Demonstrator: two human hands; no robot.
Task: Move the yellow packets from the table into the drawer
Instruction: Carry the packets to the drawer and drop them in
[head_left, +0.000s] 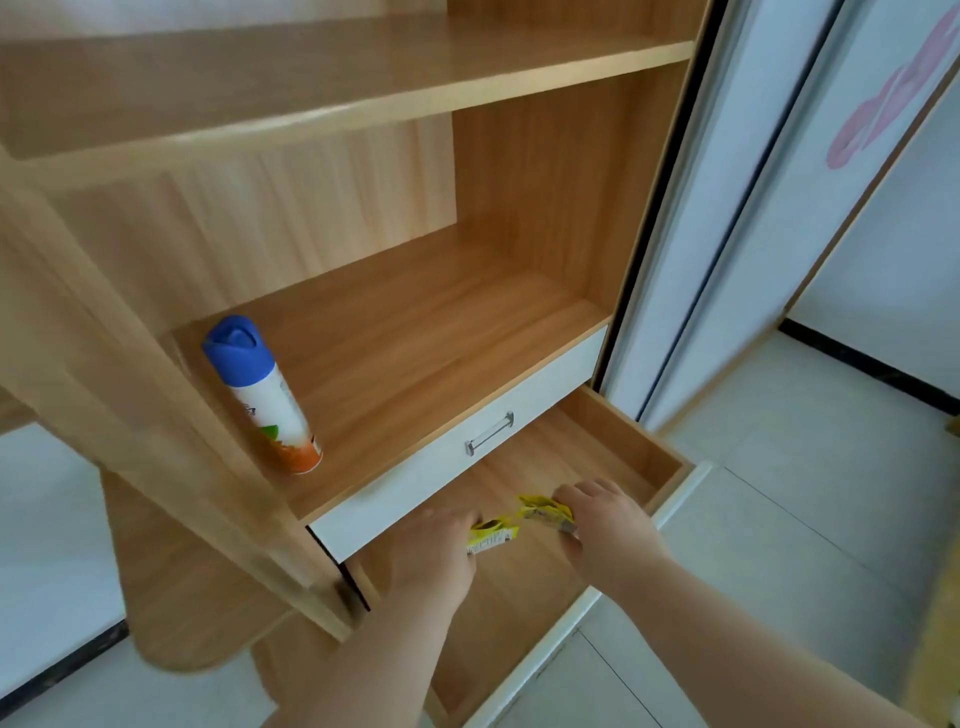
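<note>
The lower wooden drawer (631, 439) of the cabinet is pulled out wide, its floor bare at the far end. Both my hands are inside it, over its middle. My left hand (436, 551) grips one yellow packet (493, 535), whose end sticks out to the right of my fingers. My right hand (608, 525) grips a second yellow packet (545, 512), which shows to the left of my fingers. The two packets almost touch. Whether they rest on the drawer floor or hang just above it, I cannot tell.
A closed white drawer with a metal handle (488, 434) sits directly above the open one. A spray can with a blue cap (265, 397) stands on the shelf at the left. White sliding doors (727, 234) are at the right, a wooden board (176, 587) at lower left.
</note>
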